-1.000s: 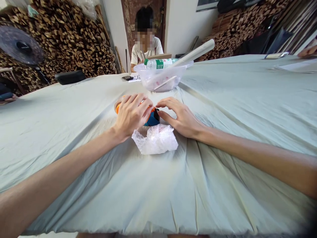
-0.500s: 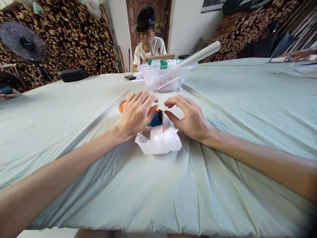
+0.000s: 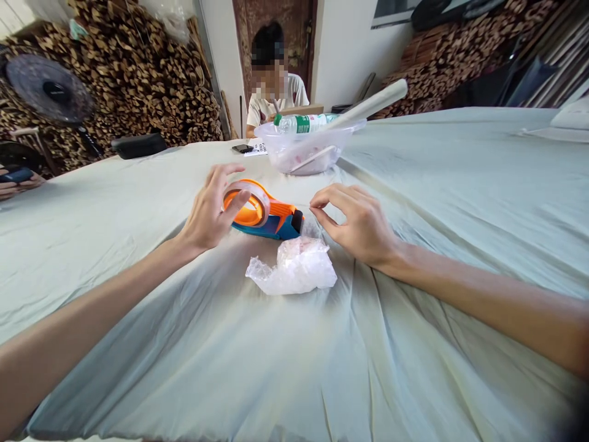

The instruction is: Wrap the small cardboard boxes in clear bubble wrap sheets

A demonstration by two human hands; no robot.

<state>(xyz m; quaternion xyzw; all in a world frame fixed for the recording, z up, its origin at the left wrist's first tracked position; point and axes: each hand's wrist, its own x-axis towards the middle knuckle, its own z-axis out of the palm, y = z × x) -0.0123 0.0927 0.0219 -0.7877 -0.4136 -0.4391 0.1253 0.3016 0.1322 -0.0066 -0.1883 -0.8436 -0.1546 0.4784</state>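
An orange and blue tape dispenser (image 3: 271, 221) with a clear tape roll lies on the pale green cloth (image 3: 138, 245). My left hand (image 3: 209, 212) grips the roll end of it, thumb inside the orange ring. My right hand (image 3: 359, 221) hovers at the dispenser's cutter end, thumb and forefinger pinched together, perhaps on the clear tape end, which I cannot make out. A small bundle wrapped in bubble wrap (image 3: 292, 267) lies just in front of the dispenser, between my wrists.
A clear plastic bowl (image 3: 306, 144) holds a water bottle (image 3: 301, 123) and a white roll (image 3: 368, 104). A phone (image 3: 242, 148) lies beside it. A person (image 3: 273, 80) sits at the far end. Stacked wood lines both walls; a fan (image 3: 48, 89) stands left.
My left hand has shifted left off the top of the dispenser and now grips its roll. My right hand has lifted slightly and pinched its fingers.
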